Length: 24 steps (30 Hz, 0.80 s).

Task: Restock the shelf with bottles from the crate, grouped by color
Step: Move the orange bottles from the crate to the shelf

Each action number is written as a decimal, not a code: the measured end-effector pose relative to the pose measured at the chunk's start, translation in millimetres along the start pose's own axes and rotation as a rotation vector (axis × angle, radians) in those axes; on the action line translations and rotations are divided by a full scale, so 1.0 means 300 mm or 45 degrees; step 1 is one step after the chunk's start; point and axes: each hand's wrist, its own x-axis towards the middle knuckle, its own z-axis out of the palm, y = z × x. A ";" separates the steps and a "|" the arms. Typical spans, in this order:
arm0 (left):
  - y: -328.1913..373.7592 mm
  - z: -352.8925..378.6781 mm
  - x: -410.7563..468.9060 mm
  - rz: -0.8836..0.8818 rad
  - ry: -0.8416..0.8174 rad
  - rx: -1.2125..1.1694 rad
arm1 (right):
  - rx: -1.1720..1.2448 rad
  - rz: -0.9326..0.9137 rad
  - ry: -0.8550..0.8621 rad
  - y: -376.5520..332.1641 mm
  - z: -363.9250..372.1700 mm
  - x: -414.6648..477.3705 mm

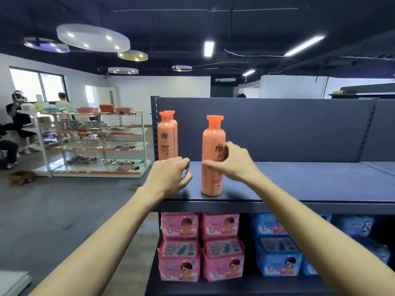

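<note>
Head view: a dark grey shelf at chest height. Two orange bottles stand upright at its far left, one behind the other. A third orange bottle stands upright close to the front edge, well apart from that pair. The right hand grips this bottle around its middle. The left hand hovers over the shelf's front left corner, fingers loosely curled, holding nothing. The crate is out of view. The bottle is tall and narrow; a push at mid-height could likely tip it off the front edge.
</note>
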 end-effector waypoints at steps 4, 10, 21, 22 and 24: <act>-0.018 0.023 -0.020 -0.034 -0.036 -0.016 | 0.000 0.014 -0.224 0.097 0.060 -0.072; -0.090 0.040 -0.055 -0.127 -0.055 0.018 | -0.017 0.011 -0.218 0.096 0.112 -0.050; -0.233 0.041 -0.113 -0.291 -0.089 0.125 | -0.074 -0.001 -0.179 -0.092 0.356 0.075; -0.245 0.041 -0.121 -0.297 -0.086 0.124 | -0.088 -0.003 -0.179 -0.112 0.373 0.082; -0.259 0.045 -0.135 -0.307 -0.070 0.109 | -0.095 0.000 -0.176 -0.142 0.403 0.094</act>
